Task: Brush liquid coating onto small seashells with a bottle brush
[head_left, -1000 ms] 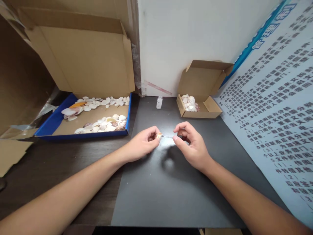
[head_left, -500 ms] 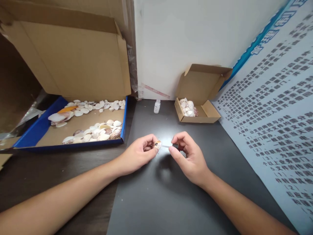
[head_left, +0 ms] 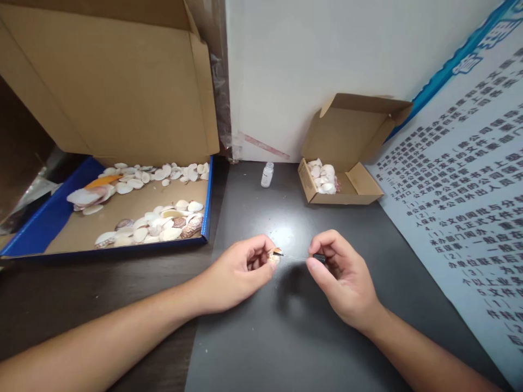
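Note:
Between the thumb and fingertips of my left hand point(head_left: 245, 269) is a small shell point(head_left: 274, 256), pale with an orange-brown patch. My right hand point(head_left: 343, 275) pinches the dark end of a thin brush-like applicator point(head_left: 294, 257). Its slender stem points left, and its dark tip is at the shell; whether the two touch I cannot tell. Both hands are above the dark grey tabletop point(head_left: 253, 359). Beyond them stands a small clear bottle point(head_left: 267, 175) with a whitish label and no cap on it.
At the left, a blue-edged cardboard box point(head_left: 207, 204) with its lid raised holds many shells point(head_left: 151, 226). A smaller open carton point(head_left: 368, 196) at the back right contains white shells point(head_left: 324, 177). A white panel point(head_left: 269, 81) and a printed sheet point(head_left: 457, 218) border the table.
My right hand has drawn slightly right, away from the shell, so more of the applicator's stem shows. The shell is still in my left hand. The camera view has shifted a little.

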The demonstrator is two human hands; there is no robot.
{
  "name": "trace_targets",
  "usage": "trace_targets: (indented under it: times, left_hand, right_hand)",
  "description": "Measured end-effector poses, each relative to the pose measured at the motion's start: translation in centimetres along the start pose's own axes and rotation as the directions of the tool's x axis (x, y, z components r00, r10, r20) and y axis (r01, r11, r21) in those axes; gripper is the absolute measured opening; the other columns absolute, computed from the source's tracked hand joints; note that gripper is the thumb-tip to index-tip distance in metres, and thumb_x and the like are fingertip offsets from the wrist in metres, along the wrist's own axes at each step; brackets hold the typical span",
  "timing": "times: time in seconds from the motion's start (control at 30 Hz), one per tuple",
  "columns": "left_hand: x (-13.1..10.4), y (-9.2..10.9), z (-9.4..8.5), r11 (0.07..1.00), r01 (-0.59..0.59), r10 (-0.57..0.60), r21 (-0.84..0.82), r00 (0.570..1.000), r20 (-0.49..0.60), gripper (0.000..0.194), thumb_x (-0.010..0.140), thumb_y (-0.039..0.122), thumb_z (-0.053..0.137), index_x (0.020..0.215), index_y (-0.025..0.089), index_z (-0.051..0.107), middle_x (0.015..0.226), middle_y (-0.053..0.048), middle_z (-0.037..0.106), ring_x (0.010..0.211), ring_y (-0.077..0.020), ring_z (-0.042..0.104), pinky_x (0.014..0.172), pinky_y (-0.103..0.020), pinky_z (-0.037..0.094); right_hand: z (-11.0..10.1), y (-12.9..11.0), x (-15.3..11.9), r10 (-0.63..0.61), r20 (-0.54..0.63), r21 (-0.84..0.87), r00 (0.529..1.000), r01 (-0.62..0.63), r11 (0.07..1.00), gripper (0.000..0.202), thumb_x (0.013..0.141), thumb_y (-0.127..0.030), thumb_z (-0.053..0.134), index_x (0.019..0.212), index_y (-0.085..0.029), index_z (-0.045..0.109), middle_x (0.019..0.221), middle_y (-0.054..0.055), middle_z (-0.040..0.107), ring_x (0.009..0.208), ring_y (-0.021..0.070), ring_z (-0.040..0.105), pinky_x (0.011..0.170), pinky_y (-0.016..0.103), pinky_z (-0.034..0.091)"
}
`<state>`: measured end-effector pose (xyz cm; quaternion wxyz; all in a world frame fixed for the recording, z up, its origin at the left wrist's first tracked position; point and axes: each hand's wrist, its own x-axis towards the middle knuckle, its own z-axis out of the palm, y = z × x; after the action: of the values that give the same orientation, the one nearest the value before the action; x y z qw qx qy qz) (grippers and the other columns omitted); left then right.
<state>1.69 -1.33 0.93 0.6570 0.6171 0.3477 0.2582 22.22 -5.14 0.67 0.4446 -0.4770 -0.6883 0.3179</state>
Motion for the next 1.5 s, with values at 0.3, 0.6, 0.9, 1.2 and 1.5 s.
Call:
trace_targets:
  times: [0.3, 0.6, 0.9, 1.2, 1.5]
  left_hand:
    - [-0.1, -0.3, 0.0, 0.999, -0.037, 0.037, 0.010, 0.999, -0.019, 0.019, 0.092, 0.033, 0.054, 0.083, 0.017, 0.048, 0.072, 0.005, 0.041, 0.065, -0.0103, 0.035, 0.061, -0.025, 0.031]
    - [-0.1, -0.8, 0.5, 0.993, -0.070, 0.074, 0.098, 0.997, -0.036, 0.013, 0.090, 0.026, 0.056, 0.084, 0.017, 0.050, 0.071, 0.005, 0.044, 0.064, -0.0101, 0.038, 0.060, -0.025, 0.034]
    - [0.0, -1.0, 0.5, 0.983, -0.050, 0.057, 0.178, 0.998, -0.035, 0.013, 0.089, 0.028, 0.056, 0.083, 0.017, 0.051, 0.069, 0.005, 0.045, 0.063, -0.0103, 0.040, 0.058, -0.025, 0.033]
    - [0.0, -0.6, 0.5, 0.992, -0.029, 0.033, 0.127, 0.999, -0.031, 0.015, 0.089, 0.028, 0.057, 0.082, 0.017, 0.050, 0.069, 0.006, 0.043, 0.062, -0.0097, 0.037, 0.058, -0.025, 0.032]
    - [-0.2, -0.5, 0.4, 0.993, -0.026, 0.029, 0.113, 0.999, -0.025, 0.014, 0.089, 0.027, 0.057, 0.082, 0.017, 0.050, 0.070, 0.006, 0.042, 0.064, -0.0096, 0.036, 0.059, -0.024, 0.032]
  right_hand:
    - [0.0, -0.9, 0.1, -0.037, -0.035, -0.094, 0.999, 0.033, 0.995, 0.014, 0.086, -0.014, 0.056, 0.082, -0.023, 0.047, 0.059, -0.010, 0.041, 0.042, 0.0052, 0.031, 0.038, 0.017, 0.026]
    - [0.4, -1.1, -0.5, -0.125, 0.004, -0.149, 0.992, 0.124, 0.981, 0.015, 0.084, -0.015, 0.061, 0.085, -0.024, 0.048, 0.061, -0.010, 0.041, 0.046, 0.0053, 0.038, 0.044, 0.015, 0.034]
    - [0.6, -0.7, -0.9, -0.119, 0.052, -0.079, 0.991, 0.123, 0.989, 0.015, 0.087, -0.016, 0.059, 0.089, -0.025, 0.048, 0.063, -0.009, 0.042, 0.048, 0.0065, 0.042, 0.047, 0.017, 0.037]
    - [0.4, -1.2, -0.4, -0.068, -0.055, -0.166, 0.996, 0.058, 0.984, 0.013, 0.083, -0.016, 0.059, 0.082, -0.023, 0.048, 0.060, -0.009, 0.040, 0.043, 0.0056, 0.035, 0.040, 0.017, 0.030]
    - [0.3, -1.5, -0.2, -0.068, -0.099, -0.224, 0.993, 0.044, 0.973, 0.010, 0.081, -0.018, 0.059, 0.080, -0.022, 0.049, 0.057, -0.009, 0.040, 0.041, 0.0060, 0.034, 0.039, 0.018, 0.031]
